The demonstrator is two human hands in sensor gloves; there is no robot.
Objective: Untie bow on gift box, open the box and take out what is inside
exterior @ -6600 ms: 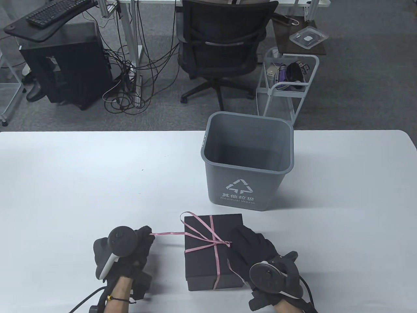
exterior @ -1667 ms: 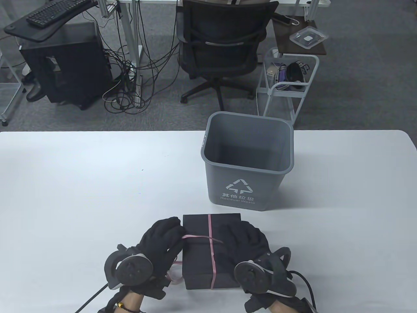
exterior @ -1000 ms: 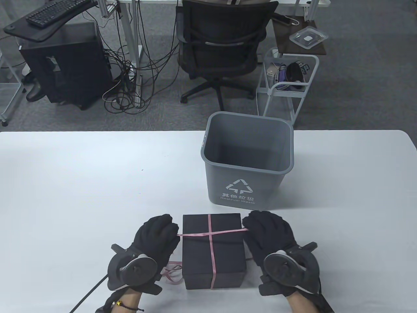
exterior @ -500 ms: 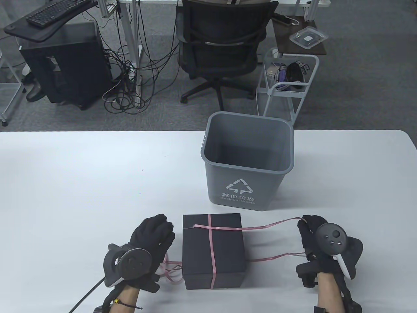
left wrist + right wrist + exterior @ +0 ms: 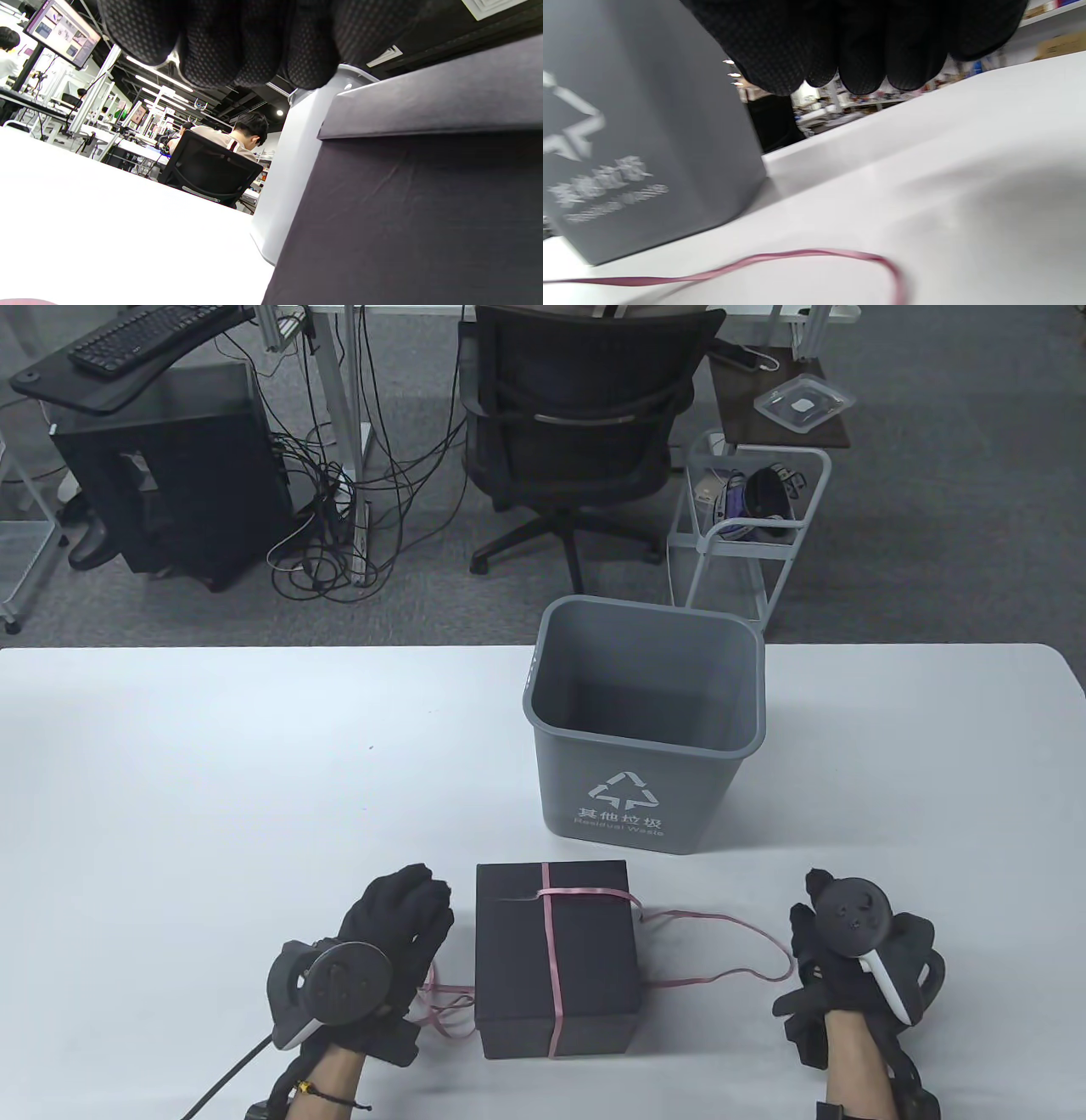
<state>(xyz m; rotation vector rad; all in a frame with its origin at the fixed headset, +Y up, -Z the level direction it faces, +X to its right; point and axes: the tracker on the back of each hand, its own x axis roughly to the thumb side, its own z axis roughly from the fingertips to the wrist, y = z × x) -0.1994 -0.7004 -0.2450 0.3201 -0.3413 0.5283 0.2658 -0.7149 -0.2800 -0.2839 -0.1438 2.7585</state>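
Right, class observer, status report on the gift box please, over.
Left hand curled beside the black gift box. Right hand curled, off to the right. Pink ribbon unknotted, slack, still looped over closed lid. Grey bin behind, clear.

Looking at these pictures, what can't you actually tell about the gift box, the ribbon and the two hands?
- Contents of the black gift box: hidden in every view, the lid is still on.
- Whether the right hand pinches the pink ribbon: table view, the tracker covers its fingers; right wrist view is blurred.
- Whether the left hand touches the box: unclear from the table view.
- Ribbon under the box: hidden by the box.
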